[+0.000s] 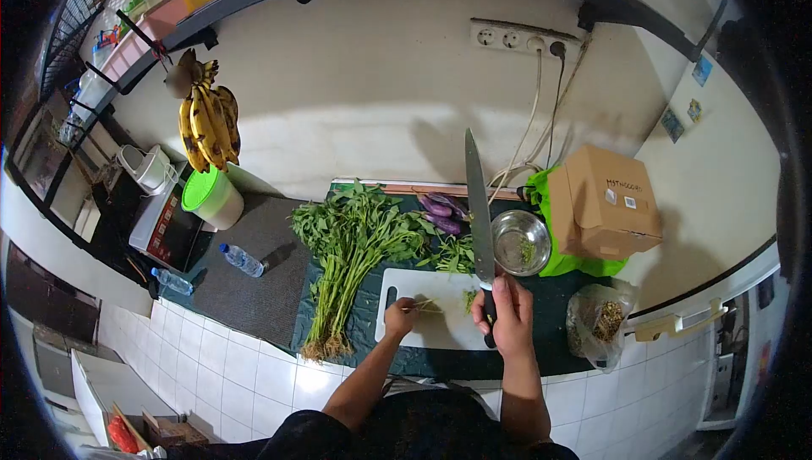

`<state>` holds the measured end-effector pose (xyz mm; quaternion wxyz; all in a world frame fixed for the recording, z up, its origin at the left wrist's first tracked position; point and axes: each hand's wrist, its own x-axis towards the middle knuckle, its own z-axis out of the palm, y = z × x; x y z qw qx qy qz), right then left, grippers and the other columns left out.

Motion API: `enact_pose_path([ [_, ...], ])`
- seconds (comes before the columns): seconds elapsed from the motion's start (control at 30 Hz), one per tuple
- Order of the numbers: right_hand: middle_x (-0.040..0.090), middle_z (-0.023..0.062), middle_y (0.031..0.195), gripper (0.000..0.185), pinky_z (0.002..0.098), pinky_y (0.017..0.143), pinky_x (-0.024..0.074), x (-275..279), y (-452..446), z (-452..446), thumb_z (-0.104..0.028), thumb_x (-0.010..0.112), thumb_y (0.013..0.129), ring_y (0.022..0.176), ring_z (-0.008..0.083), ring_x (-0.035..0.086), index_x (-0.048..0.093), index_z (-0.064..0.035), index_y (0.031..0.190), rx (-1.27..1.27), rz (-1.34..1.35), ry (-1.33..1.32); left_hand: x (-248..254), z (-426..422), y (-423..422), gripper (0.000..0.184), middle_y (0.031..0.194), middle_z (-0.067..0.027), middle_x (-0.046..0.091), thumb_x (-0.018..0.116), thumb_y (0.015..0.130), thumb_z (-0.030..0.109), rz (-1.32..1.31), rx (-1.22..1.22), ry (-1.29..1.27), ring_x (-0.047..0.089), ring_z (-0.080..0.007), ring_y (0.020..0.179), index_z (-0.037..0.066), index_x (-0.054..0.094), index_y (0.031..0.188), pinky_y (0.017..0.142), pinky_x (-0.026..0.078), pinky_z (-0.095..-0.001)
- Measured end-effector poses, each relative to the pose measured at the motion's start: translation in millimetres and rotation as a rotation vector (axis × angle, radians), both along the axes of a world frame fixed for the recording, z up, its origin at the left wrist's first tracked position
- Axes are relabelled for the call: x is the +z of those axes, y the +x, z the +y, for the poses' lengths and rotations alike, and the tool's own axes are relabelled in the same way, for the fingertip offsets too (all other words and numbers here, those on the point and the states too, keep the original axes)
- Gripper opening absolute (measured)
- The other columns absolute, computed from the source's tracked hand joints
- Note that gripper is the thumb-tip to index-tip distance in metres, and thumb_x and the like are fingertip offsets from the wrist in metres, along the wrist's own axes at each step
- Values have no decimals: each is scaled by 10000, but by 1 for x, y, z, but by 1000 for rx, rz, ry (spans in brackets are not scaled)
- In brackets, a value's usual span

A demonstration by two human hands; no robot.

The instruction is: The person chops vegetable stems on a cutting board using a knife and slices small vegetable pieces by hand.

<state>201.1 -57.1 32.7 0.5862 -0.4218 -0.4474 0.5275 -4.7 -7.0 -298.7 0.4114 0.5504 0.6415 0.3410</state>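
Observation:
My right hand [512, 316] is wrapped round the black handle of a large kitchen knife [478, 215], its blade pointing up above the board. Over the left part of the white cutting board [457, 335], my left hand [399, 318] is closed on a few thin pale stems [430, 303] that stick out to the right. Chopped green bits [470, 298] lie on the board. Left of it rests a big bunch of leafy greens [359, 244] with roots toward me. Loose leaves [457, 254] lie behind the board, and a steel bowl [520, 243] with some green pieces stands behind my right hand.
Purple eggplants [441, 210] lie by the wall. At right are a cardboard box [605, 202], a green bag [584, 267] and a clear plastic bag [602, 320]. Water bottles [242, 260] and a green-lidded tub [211, 198] stand left, below hanging bananas [209, 126].

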Motion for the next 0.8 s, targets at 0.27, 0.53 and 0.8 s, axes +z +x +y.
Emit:
enact_pose_path([
  [0.27,504,41,569,371,222,406,326,-9,1,6,-351,414,1036,437,77,413,569,-30,1140,-30,0,-73,15,-22,-5,462,1050,-218,567,632,773,39,155,226,86,624,-320,925,57,544,1226,766,564,-361],
  [0.53,515,48,570,327,225,393,326,-15,-1,10,-344,435,1031,418,83,412,557,-41,1021,-28,-13,-110,17,-45,-5,303,1065,-212,544,621,790,40,101,88,43,611,-325,915,70,657,1090,774,569,-353],
  [0.8,515,49,570,338,232,397,329,-9,-8,7,-341,436,1032,414,87,411,531,-39,913,-40,-28,-134,10,-40,17,206,992,-204,608,599,819,87,82,-39,59,636,-336,910,75,710,992,760,544,-397],
])
